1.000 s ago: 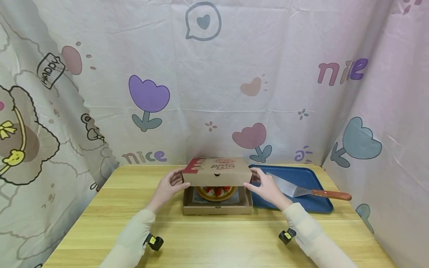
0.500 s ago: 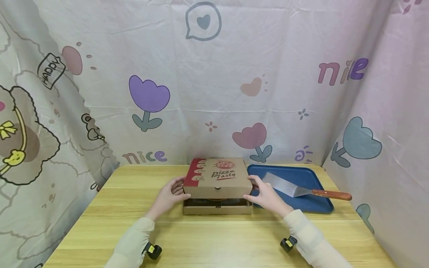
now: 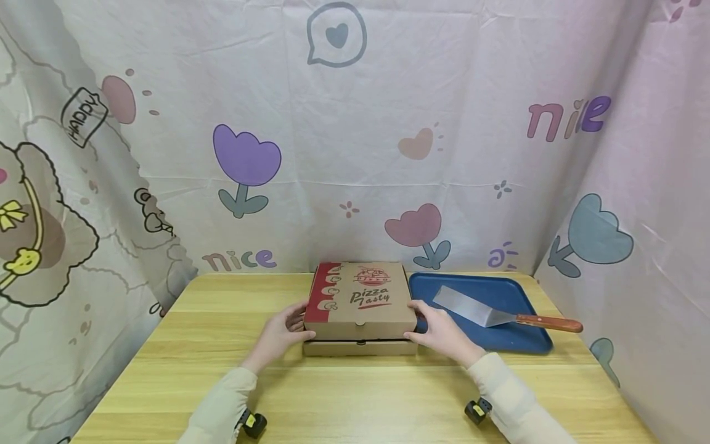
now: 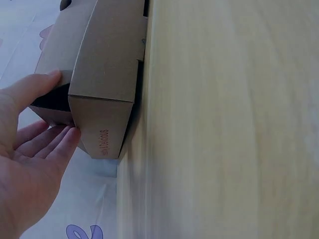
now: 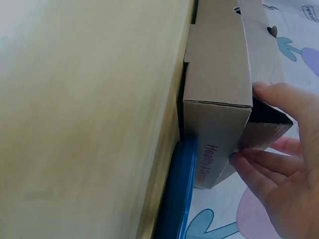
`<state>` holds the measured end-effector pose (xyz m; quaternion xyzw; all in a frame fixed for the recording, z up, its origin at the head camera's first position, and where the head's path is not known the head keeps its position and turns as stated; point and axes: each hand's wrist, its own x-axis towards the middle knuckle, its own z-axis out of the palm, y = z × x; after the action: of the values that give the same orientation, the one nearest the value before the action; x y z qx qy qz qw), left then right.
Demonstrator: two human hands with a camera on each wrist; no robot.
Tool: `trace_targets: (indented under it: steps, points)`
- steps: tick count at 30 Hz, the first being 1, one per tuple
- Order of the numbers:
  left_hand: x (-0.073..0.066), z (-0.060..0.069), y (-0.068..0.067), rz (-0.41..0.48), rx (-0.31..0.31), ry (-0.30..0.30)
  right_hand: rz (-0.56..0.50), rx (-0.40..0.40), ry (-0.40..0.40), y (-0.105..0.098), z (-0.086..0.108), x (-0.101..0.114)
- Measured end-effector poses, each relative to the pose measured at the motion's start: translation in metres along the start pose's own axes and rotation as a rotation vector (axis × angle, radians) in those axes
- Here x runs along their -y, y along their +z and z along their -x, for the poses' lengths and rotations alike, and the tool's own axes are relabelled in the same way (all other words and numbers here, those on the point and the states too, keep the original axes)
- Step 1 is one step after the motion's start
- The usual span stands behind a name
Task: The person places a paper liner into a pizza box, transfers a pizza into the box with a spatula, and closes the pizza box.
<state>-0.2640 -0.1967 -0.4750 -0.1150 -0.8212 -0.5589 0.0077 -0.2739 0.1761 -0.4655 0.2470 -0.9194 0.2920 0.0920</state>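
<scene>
A brown cardboard pizza box stands mid-table, its lid (image 3: pixel 360 296) printed with a red strip and "Pizza Tasty". The lid is tilted down almost onto the box base (image 3: pixel 360 349), with a narrow dark gap along the front. My left hand (image 3: pixel 280 333) grips the lid's front left corner, thumb on the front flap and fingers at the side. At the front right corner my right hand (image 3: pixel 442 333) holds the lid the same way. Both wrist views show a small dark opening between lid and box wall (image 4: pixel 102 59) by the thumb. The inside of the box is hidden.
Right of the box lies a blue tray (image 3: pixel 524 342), close against its side. A metal spatula (image 3: pixel 471 308) with a wooden handle (image 3: pixel 549 322) rests across it, the handle sticking out past the tray's right edge. A printed curtain (image 3: pixel 344 154) hangs behind the wooden table (image 3: pixel 355 401).
Both hands have brought the lid down and toward me. The pizza, visible one second ago inside the box, is now covered. Tray and spatula have stayed put.
</scene>
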Motion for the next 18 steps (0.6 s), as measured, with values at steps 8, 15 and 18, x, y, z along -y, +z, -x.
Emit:
trace_targets:
  steps: [8,15,18]
  points:
    - [0.001,0.0033,0.0036,-0.067,-0.024,0.017,0.078,0.006,-0.008,0.0023,0.0027,-0.001]
    - [0.0013,0.006,0.0054,-0.111,-0.058,0.02,0.094,0.001,-0.029,0.0037,0.0063,-0.0005]
    - [0.0024,0.0056,0.0039,-0.131,-0.076,0.017,0.055,-0.003,-0.018,0.0026,0.0063,-0.0009]
